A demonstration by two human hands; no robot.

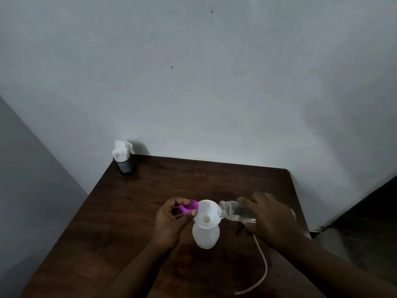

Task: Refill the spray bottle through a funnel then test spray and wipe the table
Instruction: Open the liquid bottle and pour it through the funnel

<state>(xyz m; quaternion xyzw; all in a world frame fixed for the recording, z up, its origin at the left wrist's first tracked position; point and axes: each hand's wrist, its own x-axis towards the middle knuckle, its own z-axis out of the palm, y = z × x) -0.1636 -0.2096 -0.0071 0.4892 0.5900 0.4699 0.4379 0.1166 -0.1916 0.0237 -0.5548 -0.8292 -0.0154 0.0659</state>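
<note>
So the white spray bottle [205, 236] is standing upright around the middle of the dark wood counter [150, 181], a bit toward the near side, with a white funnel [206, 211] sitting in its neck. Its long axis is straight up and the funnel mouth faces up. There's plenty of bare counter behind it and off to the left. The right edge is closer, just past the right hand [268, 220], and the back edge butts against the wall [214, 82]. The only other stuff is a black mesh cup [125, 165] stuffed with white tissues [121, 150] at the far left corner, well apart, and a thin pale tube [266, 267] curling across the near right part of the counter.

The right hand has its fingers wrapped round a clear bottle [233, 211] tipped almost flat, its open threaded mouth pointing left over the funnel's right rim. Can't tell if anything is actually running out. The left hand [169, 222] is just left of the funnel, thumb and fingers curled round a purple cap [189, 207]. The thumb tip is right by the funnel rim, touching or not I can't say.
</note>
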